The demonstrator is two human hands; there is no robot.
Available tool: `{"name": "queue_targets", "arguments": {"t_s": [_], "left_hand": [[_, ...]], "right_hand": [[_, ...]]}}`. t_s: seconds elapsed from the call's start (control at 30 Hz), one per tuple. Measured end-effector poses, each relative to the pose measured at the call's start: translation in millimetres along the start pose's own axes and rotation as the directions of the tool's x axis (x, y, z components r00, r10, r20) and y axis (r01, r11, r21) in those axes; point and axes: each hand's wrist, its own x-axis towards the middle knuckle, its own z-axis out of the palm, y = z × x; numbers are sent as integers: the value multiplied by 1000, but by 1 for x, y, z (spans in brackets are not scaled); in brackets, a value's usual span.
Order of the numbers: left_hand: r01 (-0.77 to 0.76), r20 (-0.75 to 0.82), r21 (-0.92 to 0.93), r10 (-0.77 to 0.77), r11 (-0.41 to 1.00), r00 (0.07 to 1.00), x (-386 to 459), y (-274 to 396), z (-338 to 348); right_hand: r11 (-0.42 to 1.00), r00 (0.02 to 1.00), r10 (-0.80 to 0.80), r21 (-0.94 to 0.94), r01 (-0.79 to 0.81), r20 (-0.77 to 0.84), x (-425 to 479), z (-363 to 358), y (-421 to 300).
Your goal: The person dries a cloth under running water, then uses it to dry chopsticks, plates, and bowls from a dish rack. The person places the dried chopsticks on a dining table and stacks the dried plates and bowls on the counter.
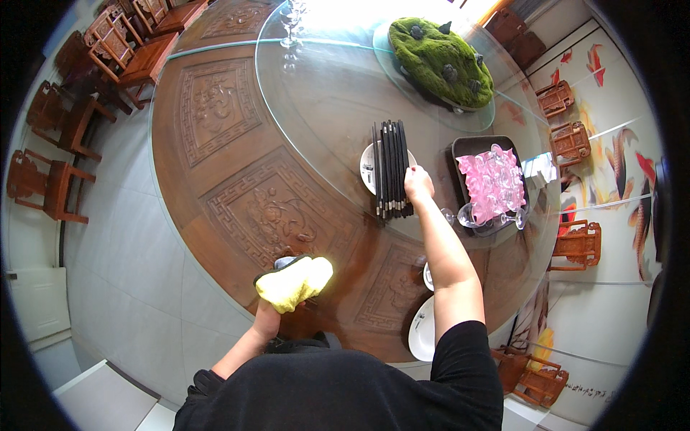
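My left hand (pixel 267 319) is wrapped around a folded yellow cloth (pixel 295 283) at the near edge of the wooden table. A grey and dark piece (pixel 285 262) shows at the cloth's far side; what it is cannot be made out. Farther out, my right hand (pixel 419 183) has its fingers curled against the right side of a row of black chopsticks (pixel 392 167). Whether it grips any of them is hidden. The chopsticks lie side by side across a white plate (pixel 366 164) on the glass turntable (pixel 323 113), their silvery ends towards me.
A black tray (pixel 458 144) holds pink cloth (pixel 485 183) and clear stemmed glasses (pixel 470 214). Beside it stands a tissue pack (pixel 539 169). A mossy centrepiece (pixel 442 64) and more glasses (pixel 290 24) sit farther back. Near my right arm is a white bowl (pixel 422 336). Wooden chairs (pixel 129 59) surround the table.
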Motion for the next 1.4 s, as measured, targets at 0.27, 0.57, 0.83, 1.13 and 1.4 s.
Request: {"name": "queue_targets", "arguments": {"t_s": [0.27,0.57,0.83,1.13,1.4], "left_hand": [[16,-65,1,-16,1000,998,3,-5,6],[56,4,131,-57,990,998,11,-13,4],[12,-22,15,-12,1000,1000,8,-12,10],[9,-34,27,-8,1000,999,6,-16,5],[11,-31,23,-11,1000,999,7,-9,12]], "right_hand": [[919,998,59,390,-60,16,24,21,29],[792,997,63,606,-79,48,21,24,34],[857,996,43,509,-80,84,26,24,32],[963,994,109,246,-109,15,11,-1,14],[999,998,-35,34,37,-52,-2,-20,8]]}}
